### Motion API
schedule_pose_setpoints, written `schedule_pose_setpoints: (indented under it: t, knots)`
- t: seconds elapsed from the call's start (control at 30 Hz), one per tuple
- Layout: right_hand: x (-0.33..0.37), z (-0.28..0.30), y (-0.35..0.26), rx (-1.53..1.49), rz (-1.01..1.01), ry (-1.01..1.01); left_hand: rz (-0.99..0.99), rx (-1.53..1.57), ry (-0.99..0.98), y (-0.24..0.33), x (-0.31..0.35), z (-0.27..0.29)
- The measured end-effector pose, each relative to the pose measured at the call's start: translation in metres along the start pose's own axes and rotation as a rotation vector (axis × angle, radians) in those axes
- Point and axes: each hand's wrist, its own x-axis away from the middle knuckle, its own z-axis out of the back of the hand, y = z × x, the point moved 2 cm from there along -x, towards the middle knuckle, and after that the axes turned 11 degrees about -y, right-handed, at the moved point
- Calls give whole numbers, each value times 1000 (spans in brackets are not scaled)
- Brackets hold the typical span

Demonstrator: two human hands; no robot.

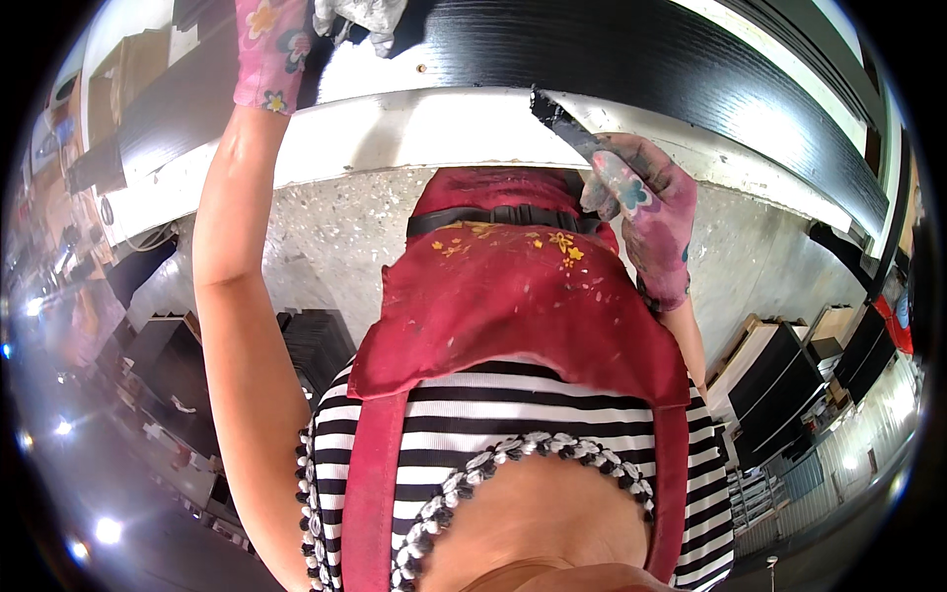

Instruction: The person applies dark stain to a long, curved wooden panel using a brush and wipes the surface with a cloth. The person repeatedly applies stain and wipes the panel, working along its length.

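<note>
The right hand (pixel 643 212), in a paint-stained flowered glove, is closed around the handle of a black-tipped brush (pixel 564 122), whose tip is pressed against the near edge of the black-painted board (pixel 631 59). The left hand (pixel 360 18), also gloved, is laid on the board's top farther left; its grip cannot be made out. A red apron (pixel 513 306) is worn below the board.
</note>
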Motion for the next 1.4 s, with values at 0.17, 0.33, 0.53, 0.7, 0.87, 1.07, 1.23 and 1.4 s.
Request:
schedule_pose_setpoints:
  t: [0.17, 0.33, 0.53, 0.7, 0.87, 1.07, 1.23, 1.4]
  knots:
    - [-1, 5, 4, 29, 4, -9, 14, -1, -12, 0, 0, -2]
    - [0, 6, 2, 2, -9, 50, 22, 1, -24, 1, 1, -4]
    - [1, 8, -2, 14, -17, -2, 27, 9, -29, 3, 2, -5]
    - [4, 17, -4, -34, 75, 76, 33, 8, -32, 4, 3, -4]
    - [8, 22, -2, 24, 7, 59, 35, 10, -35, 4, 2, -4]
    - [8, 25, 0, 21, 26, 51, 55, 36, -36, 7, 7, -10]
    - [8, 27, 0, 1, 102, 108, 66, -87, 11, 9, 9, -11]
    - [7, 25, 0, 31, 17, 37, 48, -47, -3, 7, 6, -8]
